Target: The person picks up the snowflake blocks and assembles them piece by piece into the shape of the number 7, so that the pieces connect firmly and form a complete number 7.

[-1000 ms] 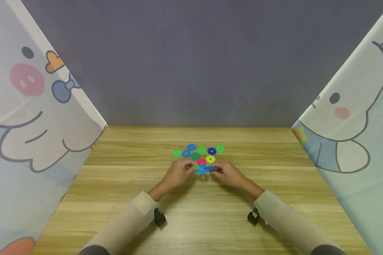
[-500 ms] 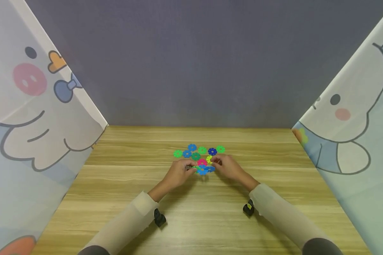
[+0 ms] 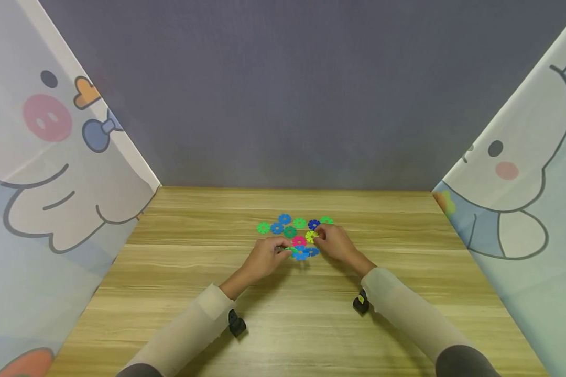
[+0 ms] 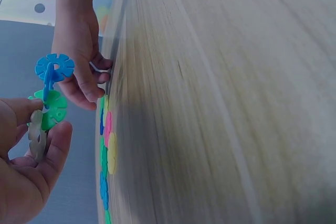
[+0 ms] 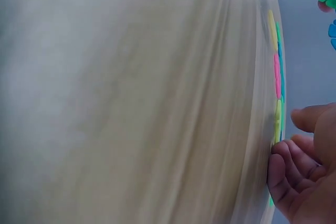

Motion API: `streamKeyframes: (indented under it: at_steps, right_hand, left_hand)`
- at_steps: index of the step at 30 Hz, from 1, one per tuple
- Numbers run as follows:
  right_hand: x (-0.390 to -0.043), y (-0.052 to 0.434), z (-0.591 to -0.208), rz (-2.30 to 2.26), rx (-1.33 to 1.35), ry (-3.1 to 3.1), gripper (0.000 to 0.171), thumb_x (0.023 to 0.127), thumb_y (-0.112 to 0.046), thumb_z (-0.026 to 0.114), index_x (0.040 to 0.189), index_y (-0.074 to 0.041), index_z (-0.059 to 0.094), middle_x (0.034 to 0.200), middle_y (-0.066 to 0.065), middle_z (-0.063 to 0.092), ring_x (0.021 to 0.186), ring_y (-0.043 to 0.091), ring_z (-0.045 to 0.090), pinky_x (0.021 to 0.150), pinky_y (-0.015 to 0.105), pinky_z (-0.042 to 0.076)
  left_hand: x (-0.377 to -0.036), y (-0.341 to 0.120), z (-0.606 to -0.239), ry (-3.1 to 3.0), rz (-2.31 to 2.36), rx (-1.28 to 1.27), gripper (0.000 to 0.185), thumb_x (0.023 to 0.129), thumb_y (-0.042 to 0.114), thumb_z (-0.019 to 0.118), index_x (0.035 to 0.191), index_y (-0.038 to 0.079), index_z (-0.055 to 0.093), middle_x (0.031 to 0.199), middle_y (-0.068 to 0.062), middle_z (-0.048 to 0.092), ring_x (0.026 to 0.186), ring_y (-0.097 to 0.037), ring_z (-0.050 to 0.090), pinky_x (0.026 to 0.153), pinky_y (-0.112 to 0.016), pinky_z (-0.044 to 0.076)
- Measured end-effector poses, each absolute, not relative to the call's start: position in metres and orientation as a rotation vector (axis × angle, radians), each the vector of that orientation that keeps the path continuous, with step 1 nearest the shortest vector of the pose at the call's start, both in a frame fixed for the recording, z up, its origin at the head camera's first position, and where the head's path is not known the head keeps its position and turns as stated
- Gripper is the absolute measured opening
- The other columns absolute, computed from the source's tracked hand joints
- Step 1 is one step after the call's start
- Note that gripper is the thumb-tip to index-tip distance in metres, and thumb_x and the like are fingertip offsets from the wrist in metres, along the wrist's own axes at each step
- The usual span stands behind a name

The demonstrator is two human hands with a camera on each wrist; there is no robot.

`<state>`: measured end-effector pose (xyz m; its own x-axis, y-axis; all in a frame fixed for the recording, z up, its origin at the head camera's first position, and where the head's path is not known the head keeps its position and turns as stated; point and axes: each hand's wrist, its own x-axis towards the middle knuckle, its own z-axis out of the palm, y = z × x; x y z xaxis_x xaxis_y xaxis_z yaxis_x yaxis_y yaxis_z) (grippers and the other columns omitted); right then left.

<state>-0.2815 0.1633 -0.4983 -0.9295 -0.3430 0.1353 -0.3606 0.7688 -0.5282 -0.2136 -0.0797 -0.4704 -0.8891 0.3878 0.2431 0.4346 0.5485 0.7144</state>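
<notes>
My left hand (image 3: 280,250) pinches a small cluster of joined snowflake discs (image 3: 301,253). The left wrist view shows the cluster as a grey disc (image 4: 37,135), a green disc (image 4: 52,109) and a blue disc (image 4: 54,66), held just above the table. My right hand (image 3: 318,236) reaches over the loose discs. Its fingertips (image 5: 278,167) rest on the table against the yellow disc (image 3: 311,235), with the thumb (image 5: 310,117) held apart. A pink disc (image 3: 299,241) lies flat between the two hands.
Several more discs lie flat in a row behind the hands: light green (image 3: 263,228), blue (image 3: 276,228), dark green (image 3: 290,231), dark blue (image 3: 313,224). The wooden table (image 3: 283,324) is walled by cartoon-printed curtains (image 3: 52,173) on both sides and a grey backdrop.
My right hand let go of the cluster's right side and moved forward to the yellow disc. My left hand kept the cluster where it was.
</notes>
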Motion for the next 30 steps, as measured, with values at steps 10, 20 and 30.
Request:
streamKeyframes:
  at_steps: [10, 20, 30]
  right_hand:
    - [-0.2849, 0.1572, -0.5023, 0.883, 0.486, -3.005, 0.027, 0.091, -0.021, 0.077, 0.108, 0.000, 0.071, 0.081, 0.003, 0.063, 0.068, 0.013, 0.052, 0.070, 0.032, 0.051]
    - [-0.2860, 0.1570, -0.4996, 0.888, 0.486, -3.020, 0.036, 0.092, -0.021, 0.075, 0.118, 0.005, 0.069, 0.072, 0.002, 0.059, 0.062, 0.011, 0.049, 0.078, 0.036, 0.054]
    - [-0.2848, 0.1591, -0.4997, 0.926, 0.410, -3.012, 0.033, 0.088, -0.021, 0.079, 0.110, 0.000, 0.065, 0.093, 0.007, 0.066, 0.079, 0.017, 0.058, 0.074, 0.034, 0.055]
  left_hand:
    - [-0.2148, -0.0812, -0.4733, -2.725, -1.284, -0.741, 0.008, 0.096, 0.011, 0.071, 0.102, 0.012, 0.076, 0.112, -0.005, 0.076, 0.098, -0.019, 0.075, 0.082, -0.027, 0.062]
    - [-0.2164, -0.0822, -0.4755, -2.741, -1.301, -0.718, 0.009, 0.096, 0.012, 0.071, 0.104, 0.012, 0.076, 0.118, -0.006, 0.075, 0.099, -0.018, 0.074, 0.083, -0.028, 0.062]
    - [-0.2168, -0.0815, -0.4763, -2.748, -1.328, -0.705, 0.009, 0.096, 0.012, 0.071, 0.104, 0.012, 0.076, 0.121, -0.008, 0.074, 0.101, -0.020, 0.074, 0.083, -0.028, 0.062]
